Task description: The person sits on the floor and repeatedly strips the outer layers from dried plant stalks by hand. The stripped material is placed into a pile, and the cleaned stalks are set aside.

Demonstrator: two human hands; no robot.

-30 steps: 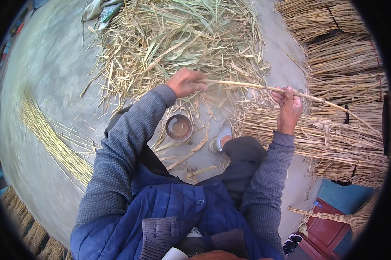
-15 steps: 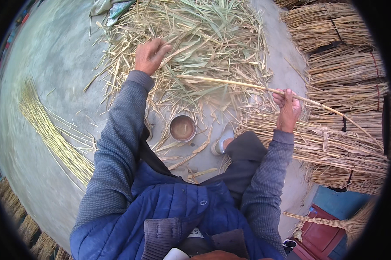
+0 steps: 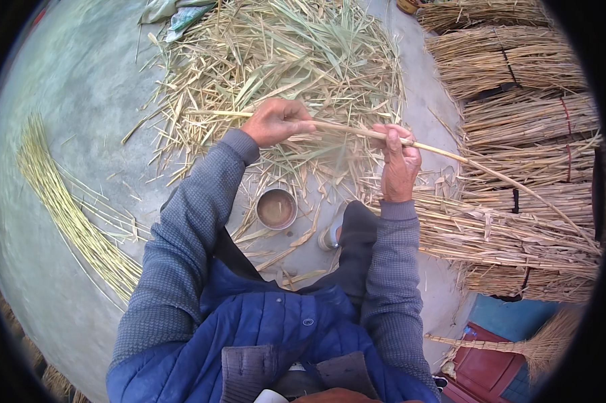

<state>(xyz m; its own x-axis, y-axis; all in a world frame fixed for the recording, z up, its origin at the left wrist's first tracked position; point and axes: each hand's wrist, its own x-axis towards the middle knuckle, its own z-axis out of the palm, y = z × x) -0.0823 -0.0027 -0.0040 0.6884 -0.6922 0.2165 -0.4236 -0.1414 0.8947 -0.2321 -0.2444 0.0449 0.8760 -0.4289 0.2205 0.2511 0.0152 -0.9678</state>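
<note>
A long pale reed stalk (image 3: 444, 154) runs crosswise in front of me, over a heap of stripped leaves (image 3: 276, 54). My left hand (image 3: 276, 121) is closed around it near its left part, and a short length sticks out past the fist. Farther right, my right hand (image 3: 397, 161) grips the same stalk between thumb and fingers. From there the stalk slopes down to the right, above a loose pile of unstripped reeds (image 3: 491, 232). Below my left hand a round metal bowl (image 3: 276, 209) with brownish contents stands on the floor.
Tied reed bundles (image 3: 511, 124) are stacked along the right side. Stripped yellow-green stalks (image 3: 67, 208) lie on the grey concrete floor (image 3: 94, 114) at the left. A broom (image 3: 538, 346) and a dark red panel (image 3: 488, 366) are at the lower right. Cloth (image 3: 185, 17) lies beyond the leaves.
My left hand, which was off the stalk, has moved right and now grips it. My right hand has come left with the stalk, so the two hands are closer together.
</note>
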